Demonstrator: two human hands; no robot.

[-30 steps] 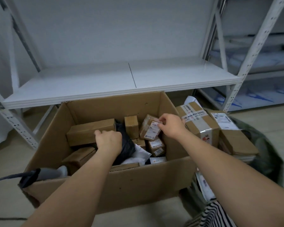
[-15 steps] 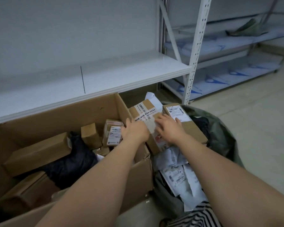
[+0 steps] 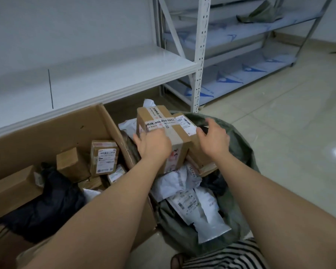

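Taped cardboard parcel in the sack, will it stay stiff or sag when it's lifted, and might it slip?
Probably stiff: the taped cardboard parcel shows square edges under the left hand. Its glossy tape bands could be a little slippery. It sits tilted over loose white mailer bags, so it may tip if released.

Brown cardboard parcel (image 3: 158, 117), crossed with printed tape, tilts atop white mailers (image 3: 175, 183) in the green sack (image 3: 241, 150).

This was a parcel storeroom: white metal shelving (image 3: 114, 74) stood beyond the left hand (image 3: 153, 145), which gripped a taped box (image 3: 159, 121), and the right hand (image 3: 214, 140). A carton (image 3: 47, 136) of labelled parcels (image 3: 104, 157) lay left, a green sack (image 3: 239, 150) of mailers (image 3: 198, 208) beneath.
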